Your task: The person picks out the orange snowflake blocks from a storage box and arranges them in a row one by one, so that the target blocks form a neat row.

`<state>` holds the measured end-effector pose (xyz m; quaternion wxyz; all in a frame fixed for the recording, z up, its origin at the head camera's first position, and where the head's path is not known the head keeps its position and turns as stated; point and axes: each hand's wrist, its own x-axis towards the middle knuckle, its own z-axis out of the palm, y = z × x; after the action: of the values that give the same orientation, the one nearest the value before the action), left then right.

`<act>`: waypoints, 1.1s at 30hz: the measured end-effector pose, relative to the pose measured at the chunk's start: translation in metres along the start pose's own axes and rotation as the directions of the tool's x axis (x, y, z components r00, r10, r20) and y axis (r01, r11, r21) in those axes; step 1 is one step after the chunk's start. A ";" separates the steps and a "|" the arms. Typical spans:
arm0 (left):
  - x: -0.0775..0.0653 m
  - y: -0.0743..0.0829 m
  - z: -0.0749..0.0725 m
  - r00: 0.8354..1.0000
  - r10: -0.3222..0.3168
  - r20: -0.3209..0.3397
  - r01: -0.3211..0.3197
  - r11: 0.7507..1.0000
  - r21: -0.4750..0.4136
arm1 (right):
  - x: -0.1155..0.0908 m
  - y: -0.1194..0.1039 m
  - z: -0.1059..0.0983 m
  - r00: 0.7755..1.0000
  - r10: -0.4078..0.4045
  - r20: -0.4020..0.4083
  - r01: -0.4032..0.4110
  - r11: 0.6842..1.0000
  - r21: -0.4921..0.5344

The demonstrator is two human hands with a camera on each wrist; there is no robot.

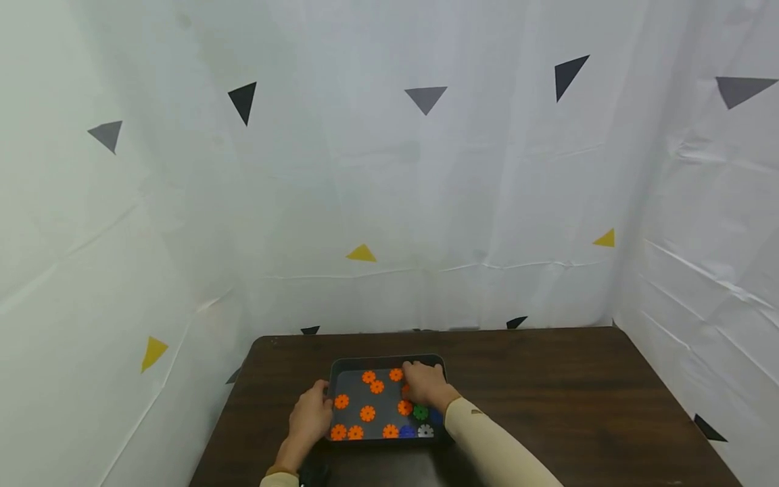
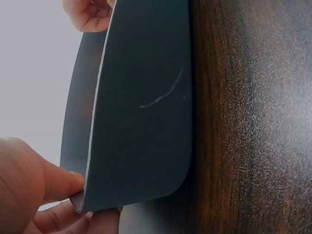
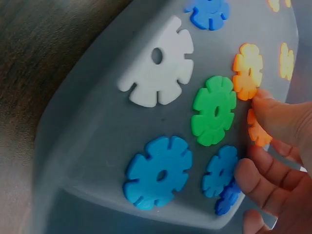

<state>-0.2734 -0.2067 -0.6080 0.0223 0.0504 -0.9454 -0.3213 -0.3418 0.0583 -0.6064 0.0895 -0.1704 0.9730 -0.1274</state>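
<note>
Where the right hand [image 1: 426, 382] reaches into the right side of the dark tray [image 1: 385, 406], an orange flower-shaped piece [image 3: 258, 130] lies between its thumb and fingers, partly hidden by them; whether they pinch it or only rest about it, I cannot tell. Another orange piece [image 3: 248, 72] sits right at the thumb's tip, and a green piece [image 3: 213, 111] lies close by, while a blue piece [image 3: 219, 171] is beside the fingertips. Nearer the tray's front right corner are a larger blue disc [image 3: 158, 173] and a pale one [image 3: 161, 68]. More orange pieces are scattered to the left. At the tray's left side, the left hand [image 1: 310, 414] grips the rim, thumb on top and fingers below, with the side wall between it and the pieces. Under the tray is a dark wooden table [image 1: 548, 392]; beyond hangs white sheeting [image 1: 389, 189] with triangles.
</note>
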 end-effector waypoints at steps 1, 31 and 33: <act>0.000 0.001 0.000 1.000 0.001 -0.001 -0.001 1.000 0.001 | -0.001 0.000 -0.001 1.000 -0.001 -0.001 0.001 1.000 -0.001; 0.005 -0.013 -0.010 1.000 0.008 0.010 -0.008 1.000 -0.003 | -0.038 0.063 -0.044 0.964 0.079 -0.254 0.090 0.802 0.590; 0.004 -0.012 -0.011 1.000 0.006 0.015 -0.006 1.000 0.002 | -0.041 0.069 -0.042 0.960 0.095 -0.264 0.083 0.802 0.592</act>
<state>-0.2760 -0.2234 -0.6069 0.0160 0.0450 -0.9459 -0.3208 -0.3339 0.1448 -0.5804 0.0002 -0.1106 0.8863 -0.4497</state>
